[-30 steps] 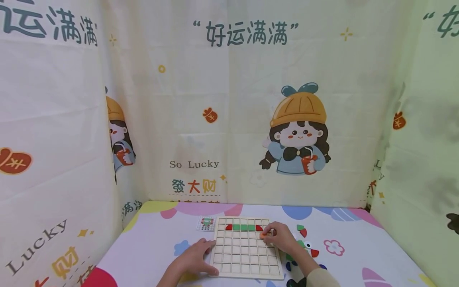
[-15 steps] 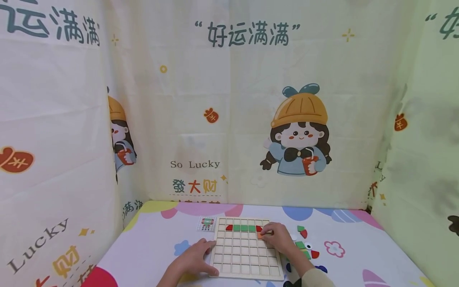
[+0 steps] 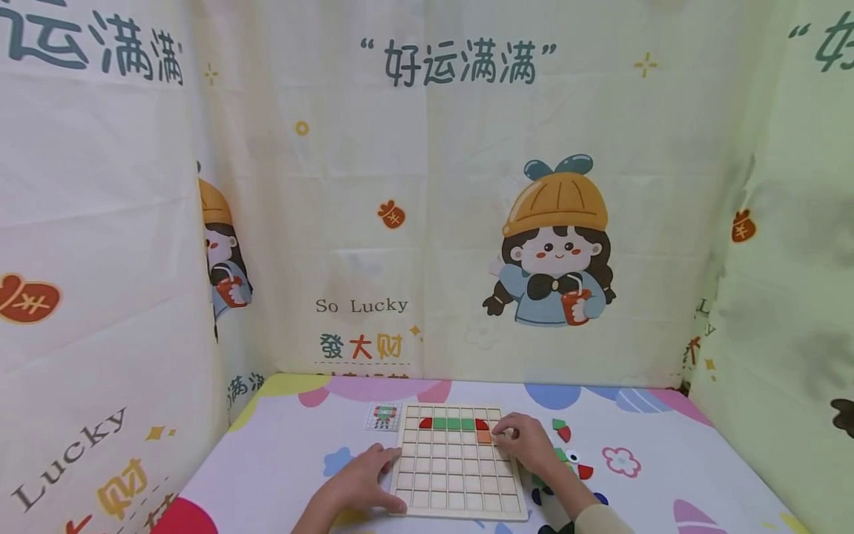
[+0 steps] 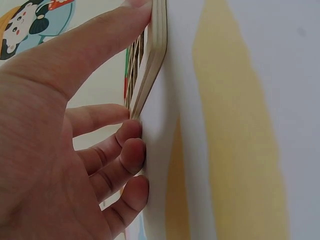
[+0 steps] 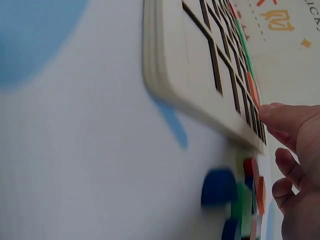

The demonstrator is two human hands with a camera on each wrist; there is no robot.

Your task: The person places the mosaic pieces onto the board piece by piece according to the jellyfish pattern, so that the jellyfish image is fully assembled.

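Observation:
A pale wooden grid board [image 3: 457,513] lies flat on the table. One of its upper rows bears green squares [image 3: 454,423] between two red rounded pieces [image 3: 426,423]. Below the right red piece, an orange square tile [image 3: 484,437] sits in a cell. My right hand [image 3: 523,443] is at that tile's right side, fingertips touching the board or the tile's edge; which one I cannot tell. My left hand [image 3: 365,476] rests against the board's left edge, thumb near the front corner. In the left wrist view, the thumb and index finger touch the board's rim [image 4: 159,35].
A small pattern card [image 3: 383,417] lies left of the board. Loose pieces, including a red one [image 3: 586,472], lie right of the board, partly hidden by my right forearm. A dark blue piece [image 5: 219,187] shows in the right wrist view. Printed cloth walls surround the table.
My right hand has lowered the orange tile into the cell under the right red piece and shifted slightly right off it. The left hand stays against the board.

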